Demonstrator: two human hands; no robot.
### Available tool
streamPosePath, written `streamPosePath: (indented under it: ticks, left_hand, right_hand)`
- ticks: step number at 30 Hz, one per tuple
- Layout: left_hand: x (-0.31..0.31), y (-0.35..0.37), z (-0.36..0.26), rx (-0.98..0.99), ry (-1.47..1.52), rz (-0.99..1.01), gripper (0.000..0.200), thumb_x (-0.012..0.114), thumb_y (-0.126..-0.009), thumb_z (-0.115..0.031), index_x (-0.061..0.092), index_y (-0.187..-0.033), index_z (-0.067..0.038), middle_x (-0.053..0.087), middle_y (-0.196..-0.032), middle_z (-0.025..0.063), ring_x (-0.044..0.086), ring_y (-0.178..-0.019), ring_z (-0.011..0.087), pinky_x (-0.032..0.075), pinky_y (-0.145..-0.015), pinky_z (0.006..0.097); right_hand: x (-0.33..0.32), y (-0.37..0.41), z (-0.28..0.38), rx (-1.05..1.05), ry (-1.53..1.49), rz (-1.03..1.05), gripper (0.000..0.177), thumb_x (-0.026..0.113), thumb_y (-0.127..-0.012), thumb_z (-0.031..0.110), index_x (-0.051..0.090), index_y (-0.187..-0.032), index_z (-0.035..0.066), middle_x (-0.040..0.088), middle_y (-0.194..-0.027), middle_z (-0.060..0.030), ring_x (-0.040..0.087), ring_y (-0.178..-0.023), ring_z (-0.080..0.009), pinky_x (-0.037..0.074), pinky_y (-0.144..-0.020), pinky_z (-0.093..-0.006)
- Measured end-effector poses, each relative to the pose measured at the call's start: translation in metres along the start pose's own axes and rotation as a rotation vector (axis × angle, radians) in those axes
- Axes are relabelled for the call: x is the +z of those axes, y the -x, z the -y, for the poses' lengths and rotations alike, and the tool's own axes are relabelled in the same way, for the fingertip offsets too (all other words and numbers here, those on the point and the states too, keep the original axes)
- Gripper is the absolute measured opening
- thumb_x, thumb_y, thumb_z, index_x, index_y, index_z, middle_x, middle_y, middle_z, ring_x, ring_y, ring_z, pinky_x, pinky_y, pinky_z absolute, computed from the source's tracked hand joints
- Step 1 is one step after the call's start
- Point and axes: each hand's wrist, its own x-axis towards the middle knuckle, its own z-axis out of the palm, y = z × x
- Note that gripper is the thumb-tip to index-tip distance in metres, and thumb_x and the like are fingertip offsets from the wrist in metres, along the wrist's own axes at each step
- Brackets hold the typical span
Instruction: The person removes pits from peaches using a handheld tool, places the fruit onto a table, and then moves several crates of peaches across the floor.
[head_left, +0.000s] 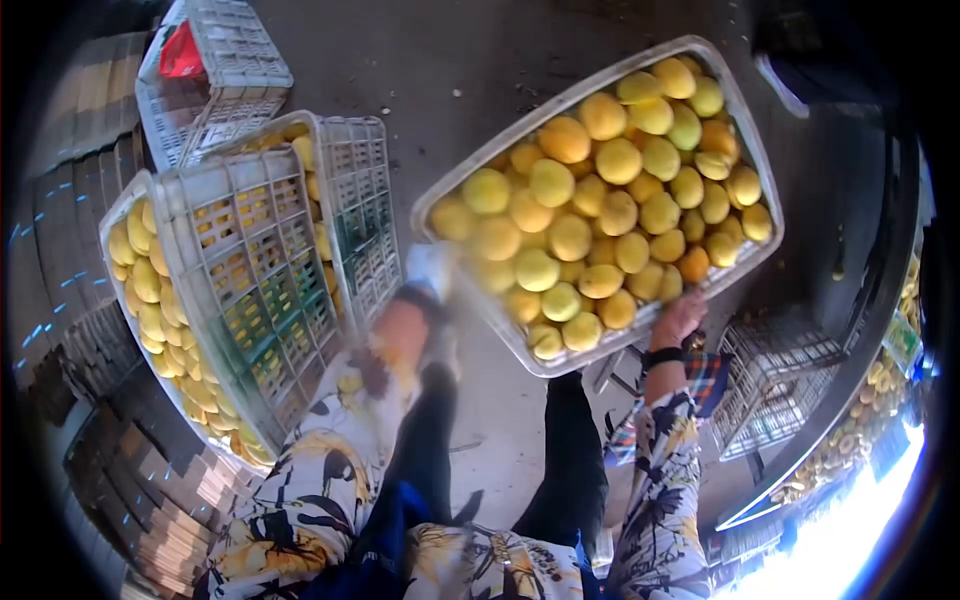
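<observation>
A white plastic crate full of yellow-orange fruit is tilted in front of me, above the floor. My right hand grips the crate's near rim at the lower right, with a dark band on the wrist. At the crate's left end is my left hand, smeared by motion and in what looks like a white covering; its fingers cannot be made out. Left of it stand two more crates of yellow fruit, a nearer one and one behind it.
At the upper left a white crate holds a red item. Another crate stands at the right, beside checked cloth. Cut fruit lies beyond a long edge at the far right. Stacked boards line the left.
</observation>
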Motion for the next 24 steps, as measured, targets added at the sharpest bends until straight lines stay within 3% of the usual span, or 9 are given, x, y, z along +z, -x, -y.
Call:
streamPosePath:
  ticks: [1, 2, 3, 4, 6, 8, 10, 15, 24]
  left_hand:
    - [0.001, 0.003, -0.001, -0.103, 0.202, 0.020, 0.022, 0.066, -0.067, -0.016, 0.064, -0.074, 0.005, 0.062, -0.069, 0.0105, 0.058, -0.057, 0.0191, 0.045, -0.048, 0.0338]
    - [0.004, 0.018, 0.000, -0.234, 0.406, 0.047, 0.023, 0.067, -0.066, -0.016, 0.064, -0.073, 0.006, 0.062, -0.069, 0.0103, 0.058, -0.057, 0.0179, 0.045, -0.049, 0.0327]
    - [-0.007, 0.026, -0.021, -0.344, 0.279, 0.036, 0.024, 0.068, -0.066, -0.016, 0.065, -0.074, 0.006, 0.062, -0.067, 0.0082, 0.057, -0.053, 0.0155, 0.045, -0.049, 0.0297]
    - [-0.005, 0.032, -0.022, -0.329, 0.363, 0.010, 0.023, 0.068, -0.066, -0.017, 0.065, -0.073, 0.005, 0.062, -0.065, 0.0074, 0.057, -0.052, 0.0162, 0.045, -0.049, 0.0293]
    - [-0.005, 0.035, -0.027, -0.282, 0.420, -0.024, 0.022, 0.069, -0.065, -0.016, 0.065, -0.074, 0.004, 0.061, -0.064, 0.0060, 0.056, -0.051, 0.0164, 0.045, -0.049, 0.0285]
    - [-0.007, 0.042, -0.028, -0.260, 0.343, -0.042, 0.022, 0.069, -0.065, -0.014, 0.065, -0.077, 0.003, 0.061, -0.064, 0.0051, 0.056, -0.052, 0.0155, 0.045, -0.049, 0.0277]
    - [0.004, 0.048, -0.008, -0.241, 0.487, -0.053, 0.023, 0.070, -0.065, -0.013, 0.065, -0.079, 0.004, 0.062, -0.066, 0.0053, 0.057, -0.053, 0.0144, 0.045, -0.050, 0.0265]
    - [0.004, 0.086, 0.030, -0.189, 0.654, -0.064, 0.023, 0.071, -0.065, -0.011, 0.065, -0.081, 0.003, 0.063, -0.073, 0.0046, 0.059, -0.059, 0.0125, 0.047, -0.052, 0.0254]
    - [-0.018, 0.166, 0.110, -0.626, 0.971, -0.041, 0.016, 0.060, -0.077, -0.009, 0.062, -0.090, 0.000, 0.063, -0.082, 0.0066, 0.063, -0.070, 0.0175, 0.052, -0.059, 0.0291]
  right_hand:
    - [-0.023, 0.008, 0.013, 0.171, -0.276, -0.046, 0.040, 0.037, -0.093, 0.023, 0.046, -0.118, -0.007, 0.054, -0.114, -0.0238, 0.055, -0.098, -0.0381, 0.048, -0.074, -0.0417]
    - [-0.016, 0.015, 0.004, 0.202, -0.302, -0.061, 0.040, 0.037, -0.094, 0.025, 0.048, -0.116, -0.007, 0.055, -0.110, -0.0244, 0.056, -0.095, -0.0382, 0.047, -0.075, -0.0422]
    - [-0.009, 0.008, -0.005, 0.230, -0.330, -0.083, 0.040, 0.037, -0.094, 0.026, 0.049, -0.114, -0.006, 0.057, -0.105, -0.0249, 0.056, -0.092, -0.0384, 0.047, -0.075, -0.0428]
    - [-0.003, -0.003, -0.008, 0.262, -0.379, -0.127, 0.040, 0.037, -0.094, 0.028, 0.051, -0.112, -0.005, 0.058, -0.100, -0.0254, 0.057, -0.089, -0.0385, 0.046, -0.075, -0.0433]
    - [0.013, -0.005, -0.022, 0.058, -0.315, -0.295, 0.040, 0.037, -0.095, 0.031, 0.053, -0.108, -0.004, 0.059, -0.092, -0.0254, 0.057, -0.083, -0.0394, 0.045, -0.075, -0.0449]
    - [-0.028, 0.003, 0.022, 0.320, -0.598, -0.179, 0.039, 0.038, -0.094, 0.031, 0.054, -0.104, -0.003, 0.059, -0.092, -0.0233, 0.056, -0.084, -0.0380, 0.044, -0.076, -0.0438]
    - [0.011, -0.016, -0.025, -0.113, -0.145, -0.294, 0.039, 0.037, -0.095, 0.031, 0.054, -0.105, -0.003, 0.059, -0.098, -0.0239, 0.055, -0.091, -0.0375, 0.044, -0.079, -0.0422]
    - [-0.016, -0.001, 0.018, -0.039, -0.489, -0.190, 0.041, 0.036, -0.095, 0.031, 0.054, -0.107, -0.004, 0.057, -0.106, -0.0258, 0.053, -0.098, -0.0401, 0.042, -0.082, -0.0423]
    - [-0.025, 0.038, 0.108, -0.187, -0.542, -0.025, 0.043, 0.034, -0.095, 0.036, 0.051, -0.107, -0.002, 0.058, -0.099, -0.0287, 0.053, -0.093, -0.0459, 0.041, -0.079, -0.0473]
